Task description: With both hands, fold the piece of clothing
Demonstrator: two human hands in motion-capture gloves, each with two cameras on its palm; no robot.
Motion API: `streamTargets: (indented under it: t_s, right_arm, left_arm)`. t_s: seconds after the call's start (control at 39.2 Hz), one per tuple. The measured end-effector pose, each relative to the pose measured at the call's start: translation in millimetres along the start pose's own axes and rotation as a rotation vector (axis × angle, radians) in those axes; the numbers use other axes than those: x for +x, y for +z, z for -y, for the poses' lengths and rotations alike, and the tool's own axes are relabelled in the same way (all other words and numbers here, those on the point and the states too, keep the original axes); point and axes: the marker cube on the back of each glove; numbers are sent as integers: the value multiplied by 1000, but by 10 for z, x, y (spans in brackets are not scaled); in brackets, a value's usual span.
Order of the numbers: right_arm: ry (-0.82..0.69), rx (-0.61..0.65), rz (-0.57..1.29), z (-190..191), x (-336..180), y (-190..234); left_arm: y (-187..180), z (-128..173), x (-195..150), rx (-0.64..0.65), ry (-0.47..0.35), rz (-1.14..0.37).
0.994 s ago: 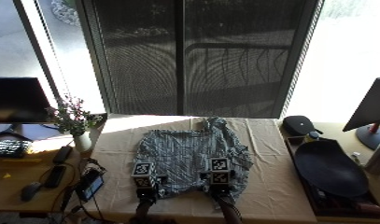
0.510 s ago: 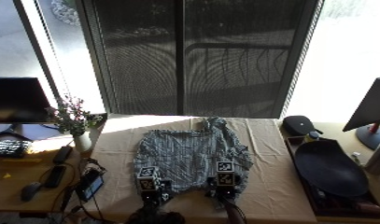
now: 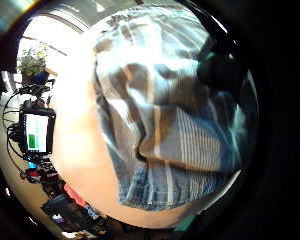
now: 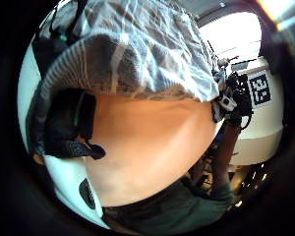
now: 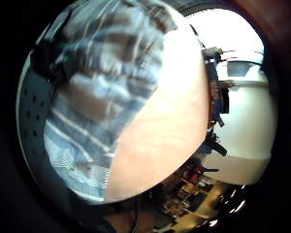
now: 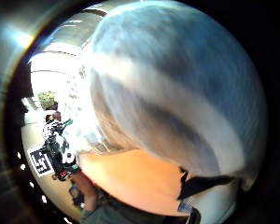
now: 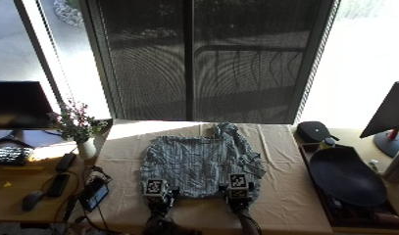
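**Checked garment spread on the cloth-covered table, both hands at its near hem**

Outside view: a table (image 7: 284, 161) covered with a pale beige cloth is seen in front of a tall window with dark screens. One blue-grey checked garment (image 7: 199, 164) lies spread on the middle of the table, rumpled, with a bunched part at its far edge. Two gloved hands are placed at its near hem, the left hand (image 7: 157, 195) at the near left corner and the right hand (image 7: 236, 192) at the near right corner; whether the fingers are curled cannot be told from here. To the person's right, one dark tray (image 7: 342, 178) with one dark pouch (image 7: 313, 130) beyond it is seen, and part of one monitor (image 7: 389, 117) at the edge. To the left, a side desk carries one plant in a vase (image 7: 78, 129), one dark screen (image 7: 19, 105), one keyboard (image 7: 6, 155) and one mouse (image 7: 31, 200); one small device with a lit display (image 7: 94, 195) hangs at the table's left edge.

Left little finger side palm view: the striped cloth fills most of the picture, lying on the beige surface; a dark gloved fingertip (image 3: 222, 70) rests on the fabric.

Left thumb side palm view: a folded hem of the garment is seen wrapped over black glove fingers (image 4: 71, 123), so the hem is gripped by the left hand.

Right little finger side palm view: the garment lies next to bare beige table surface.

Right thumb side palm view: the fabric fills the picture, close to the palm; the right hand's fingers cannot be told
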Motion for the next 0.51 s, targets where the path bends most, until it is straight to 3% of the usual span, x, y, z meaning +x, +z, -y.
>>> streamTargets:
  t_s: [0.1,0.2,0.33,0.51]
  right_arm:
    - [-48,-15,-36,-104,27,54]
    - [-118,-11,-38,-305,47,-216]
    - [-275,-147,10,-577,52,-579]
    - [-423,-284,40,-542,93,-1083]
  left_arm:
    - [-103,-69,-1,-6,9,-26]
    - [-414,13,-186,92,43,91]
    - [-761,-423,-88,-248,127,-5]
    - [-1427,-545,-81,-512,268,18]
